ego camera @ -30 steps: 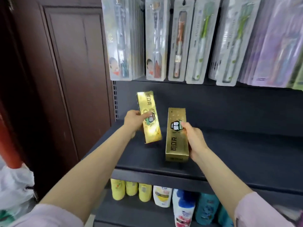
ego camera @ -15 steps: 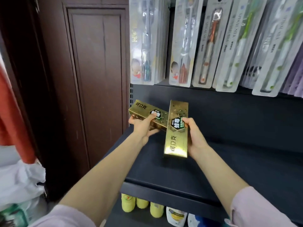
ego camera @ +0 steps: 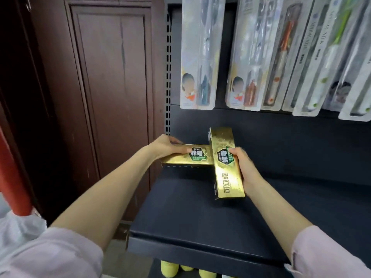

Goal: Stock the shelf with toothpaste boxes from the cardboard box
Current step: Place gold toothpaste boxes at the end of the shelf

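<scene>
Two gold toothpaste boxes are held over the dark shelf (ego camera: 200,213) near its back left corner. My left hand (ego camera: 166,145) grips one gold box (ego camera: 184,157) lying sideways, low over the shelf board. My right hand (ego camera: 243,167) grips the second gold box (ego camera: 227,165), which points lengthwise toward me and crosses over the right end of the first. Whether either box touches the board cannot be told. The cardboard box is out of view.
Packaged toothbrushes (ego camera: 198,57) hang in a row above the shelf. A brown wooden door (ego camera: 112,87) stands to the left, beside the perforated shelf upright (ego camera: 168,77). Yellow bottle tops (ego camera: 169,268) show on the shelf below. A red pole (ego camera: 12,177) and white bag are at far left.
My left hand has turned its box from upright to lying sideways and lowered it toward the shelf's back left. My right hand's box stayed lengthwise and now overlaps it.
</scene>
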{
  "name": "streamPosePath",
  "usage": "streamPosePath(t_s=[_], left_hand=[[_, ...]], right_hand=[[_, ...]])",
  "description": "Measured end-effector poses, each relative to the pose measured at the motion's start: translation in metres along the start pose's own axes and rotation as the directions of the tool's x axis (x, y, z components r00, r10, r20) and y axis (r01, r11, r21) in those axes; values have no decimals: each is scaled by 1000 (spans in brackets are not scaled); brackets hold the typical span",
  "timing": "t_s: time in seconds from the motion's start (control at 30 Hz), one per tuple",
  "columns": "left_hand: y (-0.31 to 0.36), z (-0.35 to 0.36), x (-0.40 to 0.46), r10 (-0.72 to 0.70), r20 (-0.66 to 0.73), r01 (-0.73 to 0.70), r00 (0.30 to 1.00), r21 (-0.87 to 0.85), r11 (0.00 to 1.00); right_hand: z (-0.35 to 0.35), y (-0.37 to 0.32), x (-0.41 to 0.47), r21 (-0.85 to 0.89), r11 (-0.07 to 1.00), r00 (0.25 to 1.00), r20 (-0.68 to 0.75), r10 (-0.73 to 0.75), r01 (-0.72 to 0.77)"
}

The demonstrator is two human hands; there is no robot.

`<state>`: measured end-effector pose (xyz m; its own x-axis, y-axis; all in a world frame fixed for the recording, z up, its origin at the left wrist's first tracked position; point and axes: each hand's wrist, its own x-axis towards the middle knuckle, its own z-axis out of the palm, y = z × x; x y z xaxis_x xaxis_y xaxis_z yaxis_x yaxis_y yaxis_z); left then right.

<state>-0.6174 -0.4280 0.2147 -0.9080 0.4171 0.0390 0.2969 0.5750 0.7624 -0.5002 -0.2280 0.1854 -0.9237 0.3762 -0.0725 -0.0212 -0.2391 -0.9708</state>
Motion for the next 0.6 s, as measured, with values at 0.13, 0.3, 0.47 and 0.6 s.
streamPosePath(t_s=[0.13,0.3,0.47,0.6], left_hand=[[-6,-2,14,127,115,-147,985,179,973],[-17,9,40,213,48,-217,976,304,927],[-14,16,54,357,-33,-269,933,596,757],[-21,25,57,377,-21,-274,926,650,709]], right_hand=[[15,-2,2,-17,998,997,-39,-68,68],[24,-2,9,-109,981,967,-178,-180,162],[24,0,11,-57,982,959,-212,-188,180],[27,0,13,-46,982,962,-195,-188,183]])
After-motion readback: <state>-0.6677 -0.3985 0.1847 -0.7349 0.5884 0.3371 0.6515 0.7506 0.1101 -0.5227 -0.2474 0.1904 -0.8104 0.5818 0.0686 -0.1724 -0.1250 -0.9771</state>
